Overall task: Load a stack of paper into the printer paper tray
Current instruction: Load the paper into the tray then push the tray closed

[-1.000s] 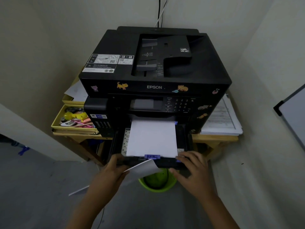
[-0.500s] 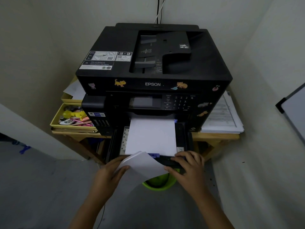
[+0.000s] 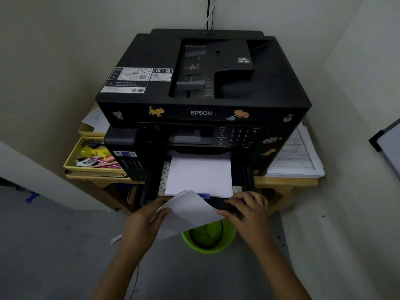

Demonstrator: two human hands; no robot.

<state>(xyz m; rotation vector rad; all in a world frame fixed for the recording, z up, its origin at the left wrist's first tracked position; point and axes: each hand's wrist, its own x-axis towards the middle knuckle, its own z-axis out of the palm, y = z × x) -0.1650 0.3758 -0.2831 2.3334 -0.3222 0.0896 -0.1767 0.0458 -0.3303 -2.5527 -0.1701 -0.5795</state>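
A black Epson printer (image 3: 203,92) stands on a wooden table. Its paper tray (image 3: 242,176) is pulled out at the front, and white paper (image 3: 200,178) lies flat in it. My left hand (image 3: 145,224) grips a thin stack of white paper (image 3: 190,211), tilted upward just in front of the tray's front edge. My right hand (image 3: 249,206) rests on the tray's front right edge, its thumb touching the right corner of the held stack. A blue paper guide (image 3: 203,195) shows at the tray's front middle.
A green basket (image 3: 208,239) sits on the floor under the tray. Yellow trays of stationery (image 3: 71,159) stand left of the printer, a pile of printed sheets (image 3: 296,156) to its right. Walls close in on both sides.
The held stack has risen from below the tray front to in front of the tray edge. My right hand has stayed on the tray front.
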